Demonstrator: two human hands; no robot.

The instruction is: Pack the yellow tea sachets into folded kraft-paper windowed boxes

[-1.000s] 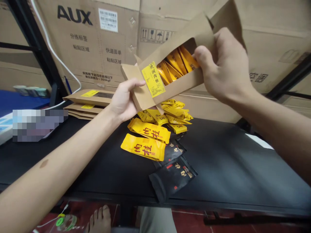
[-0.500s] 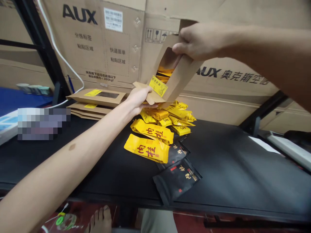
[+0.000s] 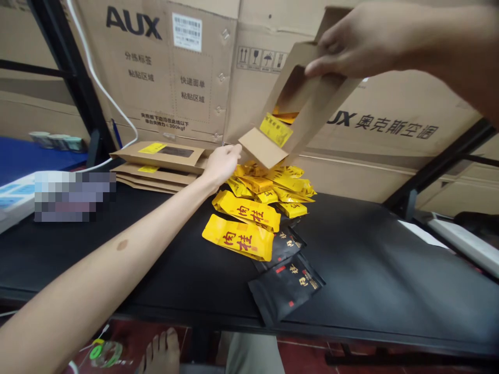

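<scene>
While my right hand (image 3: 362, 41) is pinching the upper end of a kraft paper box (image 3: 317, 106) between thumb and fingers, the box is hanging tilted above the bench (image 3: 370, 259), with its open flap (image 3: 261, 148) sticking out at the lower end. A yellow label (image 3: 276, 130) is sitting on its front, and a few yellow packets (image 3: 284, 115) are showing through its window. My left hand (image 3: 222, 165) is reaching out open and empty, its fingertips (image 3: 237, 150) just beside that flap. Right below the box, a heap of yellow sachets (image 3: 268, 182) is lying on the bench. Two larger yellow packets (image 3: 239, 238) with red characters are lying in front of the heap, and two black packets (image 3: 286, 288) are lying next to them. Off to the left, a stack of flat kraft boxes (image 3: 156, 166) is lying on the bench, while cardboard cartons printed AUX (image 3: 156, 67) are standing behind it.
</scene>
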